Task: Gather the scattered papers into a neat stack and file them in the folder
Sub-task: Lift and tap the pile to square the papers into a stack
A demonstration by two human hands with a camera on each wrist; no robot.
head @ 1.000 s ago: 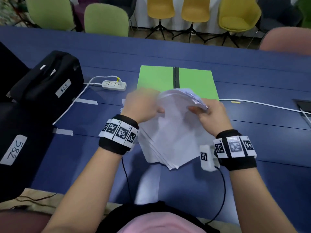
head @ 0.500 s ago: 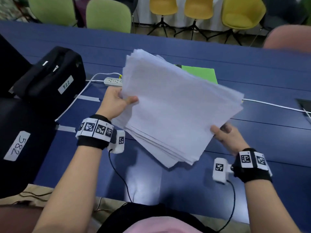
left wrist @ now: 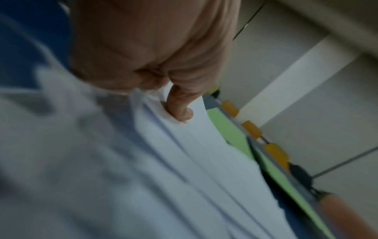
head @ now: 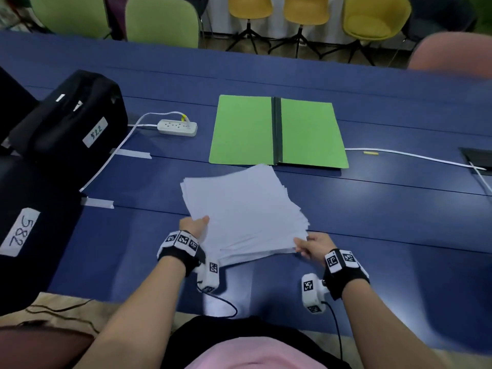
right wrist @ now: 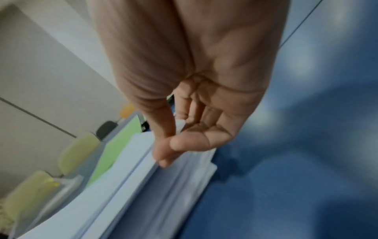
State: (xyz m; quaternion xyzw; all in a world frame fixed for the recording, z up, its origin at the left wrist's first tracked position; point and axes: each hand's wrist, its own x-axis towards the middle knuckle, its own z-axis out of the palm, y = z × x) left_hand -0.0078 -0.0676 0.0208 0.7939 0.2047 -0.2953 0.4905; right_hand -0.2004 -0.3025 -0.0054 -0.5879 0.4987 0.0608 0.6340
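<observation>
The papers (head: pixel 243 211) sit as one loose white stack, its sheets fanned a little at the edges, on the blue table (head: pixel 386 209) right in front of the person. The left hand (head: pixel 193 227) grasps the stack at its near left edge, thumb on top of the sheets; the left wrist view shows a finger (left wrist: pixel 180 105) pressed into the layers of paper. The right hand (head: pixel 312 246) pinches the near right corner, and the right wrist view shows the thumb and fingertips (right wrist: pixel 163 152) closed on the edge of the pile. Whether the stack lies flat on the table or is raised slightly at the near side, I cannot tell.

Just beyond the papers the green folder (head: pixel 278 130) lies open and flat, a dark spine down its middle; the far corner of the stack reaches almost to its near edge. To the left of the folder is a white power strip (head: pixel 177 127) with its cable, and further left a black bag (head: pixel 72 121) bearing a handwritten label. Green and yellow chairs (head: pixel 375 18) stand behind the table.
</observation>
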